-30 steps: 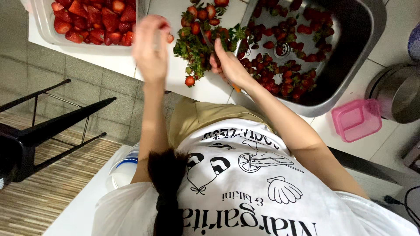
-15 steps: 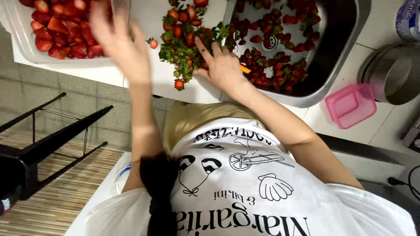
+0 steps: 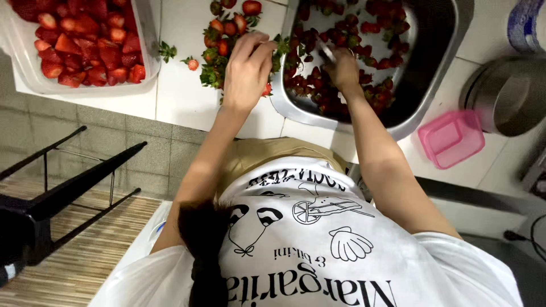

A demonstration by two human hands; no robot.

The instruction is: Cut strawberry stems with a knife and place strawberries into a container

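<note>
Head view looked straight down over the person's white printed shirt [image 3: 307, 250] to a white tiled worktop [image 3: 176, 91] and a steel sink [image 3: 432, 62]. The left hand [image 3: 245, 71] hovered over a heap of leafy strawberry tops [image 3: 224, 42] piled on the worktop just beside the sink's left rim, its fingers drawn together as if pinching something small; whether a berry or a stem sat between them could not be told, since the back of the hand hid the fingertips. The right hand [image 3: 343, 68] reached down inside the sink, closed round what seemed to be a small knife [image 3: 326, 51], only a pale sliver of it showing above the knuckles. Whole strawberries [image 3: 364, 34] lay scattered across the sink bottom, close under that hand so they could be picked up one by one. A clear plastic tub [image 3: 142, 68] of cut strawberries [image 3: 79, 40] stood at the worktop's far left edge, well apart from the sink, keeping trimmed fruit away from the scraps. A pink plastic box [image 3: 452, 136] lay near the sink's right corner, beside a grey metal pot [image 3: 506, 91]. A black stool frame [image 3: 68, 187] stood on the floor at the left.
</note>
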